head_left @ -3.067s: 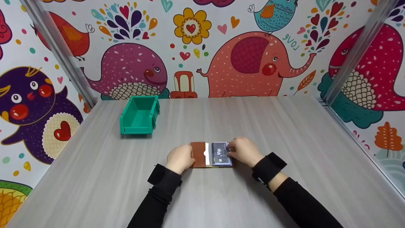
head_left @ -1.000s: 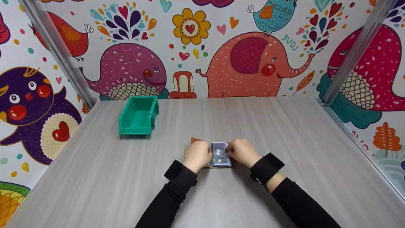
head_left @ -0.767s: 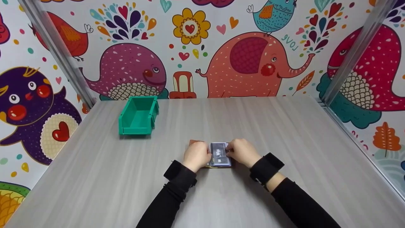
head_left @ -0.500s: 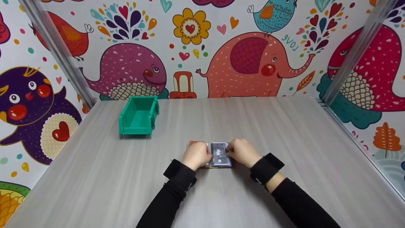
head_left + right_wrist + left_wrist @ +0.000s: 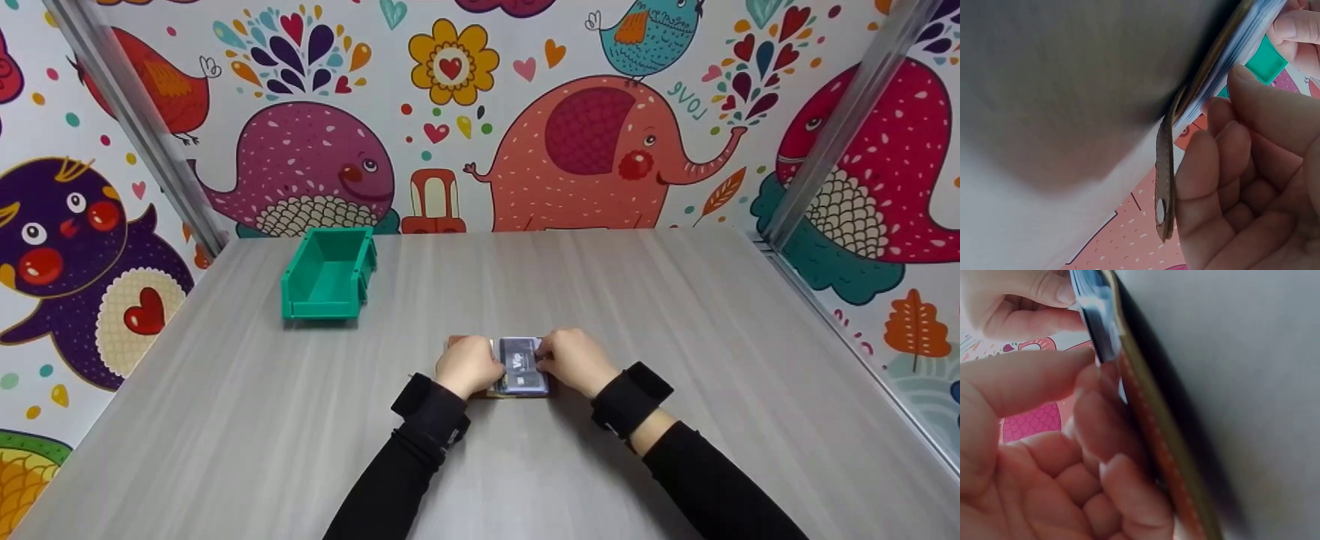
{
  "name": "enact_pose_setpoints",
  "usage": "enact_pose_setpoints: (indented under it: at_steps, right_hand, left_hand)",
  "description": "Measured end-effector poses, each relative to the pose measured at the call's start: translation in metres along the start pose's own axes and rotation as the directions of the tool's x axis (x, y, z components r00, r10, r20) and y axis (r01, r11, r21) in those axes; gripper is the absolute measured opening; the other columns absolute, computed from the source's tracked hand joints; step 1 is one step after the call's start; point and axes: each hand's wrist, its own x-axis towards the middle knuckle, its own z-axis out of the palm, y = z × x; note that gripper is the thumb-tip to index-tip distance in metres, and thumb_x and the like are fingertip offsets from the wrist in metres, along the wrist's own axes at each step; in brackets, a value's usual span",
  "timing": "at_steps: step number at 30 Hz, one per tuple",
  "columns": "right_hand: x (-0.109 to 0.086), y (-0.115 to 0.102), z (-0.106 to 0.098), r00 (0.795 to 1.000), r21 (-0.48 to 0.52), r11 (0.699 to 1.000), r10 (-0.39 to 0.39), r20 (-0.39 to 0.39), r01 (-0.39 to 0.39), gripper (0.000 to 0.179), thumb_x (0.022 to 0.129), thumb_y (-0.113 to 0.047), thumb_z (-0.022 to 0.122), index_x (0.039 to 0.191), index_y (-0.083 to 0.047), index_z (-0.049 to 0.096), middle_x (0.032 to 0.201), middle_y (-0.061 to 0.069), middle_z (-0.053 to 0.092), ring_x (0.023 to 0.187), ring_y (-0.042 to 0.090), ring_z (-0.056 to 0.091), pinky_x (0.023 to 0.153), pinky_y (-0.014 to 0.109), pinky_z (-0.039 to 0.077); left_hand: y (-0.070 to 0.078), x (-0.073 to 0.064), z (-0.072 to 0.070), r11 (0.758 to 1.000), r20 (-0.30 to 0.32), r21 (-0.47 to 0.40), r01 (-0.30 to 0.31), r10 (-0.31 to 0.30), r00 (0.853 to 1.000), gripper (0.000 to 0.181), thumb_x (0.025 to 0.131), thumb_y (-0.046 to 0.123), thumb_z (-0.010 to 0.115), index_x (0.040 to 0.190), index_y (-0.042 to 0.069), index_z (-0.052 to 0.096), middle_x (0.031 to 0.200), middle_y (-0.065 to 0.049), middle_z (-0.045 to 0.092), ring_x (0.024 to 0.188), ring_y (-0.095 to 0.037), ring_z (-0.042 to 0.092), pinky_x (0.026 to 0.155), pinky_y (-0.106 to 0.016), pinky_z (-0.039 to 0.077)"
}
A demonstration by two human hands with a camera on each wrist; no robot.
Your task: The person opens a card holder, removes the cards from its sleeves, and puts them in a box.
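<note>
A brown card holder (image 5: 459,340) lies spread on the table, its clear sleeves on the right side. A dark card (image 5: 518,361) marked "Vip" shows in the top sleeve. My left hand (image 5: 466,366) covers most of the brown flap. Its thumb and index finger pinch at the sleeves' left edge; in the left wrist view, its other fingers curl against the stitched cover (image 5: 1151,427). My right hand (image 5: 576,360) pinches the sleeves' right edge between thumb and fingers. Below the stack in the right wrist view, a strap with a metal snap (image 5: 1161,211) hangs by the curled fingers.
A green open-front bin (image 5: 326,274) stands at the back left of the wood-grain table (image 5: 660,300). Patterned walls with cartoon animals and metal posts (image 5: 142,127) border the table at the back and sides.
My left hand has shifted right from the flap's outer edge to the sleeves. The flap's far corner has sunk lower beneath it. My right hand keeps its place on the right edge.
</note>
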Motion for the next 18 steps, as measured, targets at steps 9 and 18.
enact_pose_setpoints:
  at_steps: [9, 18]
  right_hand:
    - [-0.0002, -0.0009, 0.0000, 1.000, -0.013, 1.000, 0.022, 0.005, -0.022, 0.010, 0.075, -0.002, 0.082, 0.084, -0.003, 0.077, 0.083, 0.008, 0.072, 0.077, 0.027, 0.067, 0.072, 0.043, 0.053]
    - [-0.0002, 0.0005, 0.0004, 1.000, -0.007, 1.000, 0.010, 0.019, -0.010, 0.009, 0.076, -0.001, 0.081, 0.085, -0.002, 0.077, 0.082, 0.009, 0.071, 0.076, 0.026, 0.066, 0.072, 0.042, 0.053]
  left_hand:
    - [0.0004, 0.0019, 0.0004, 0.999, 0.037, -0.019, 0.041, -0.041, 0.999, 0.021, 0.078, 0.027, 0.076, 0.078, 0.009, 0.066, 0.082, -0.003, 0.066, 0.066, -0.019, 0.055, 0.060, -0.038, 0.048]
    - [0.0004, 0.0050, 0.0005, 0.997, 0.066, -0.037, 0.062, -0.060, 0.996, 0.032, 0.076, 0.035, 0.081, 0.083, 0.006, 0.070, 0.079, -0.002, 0.064, 0.069, -0.019, 0.056, 0.064, -0.035, 0.047]
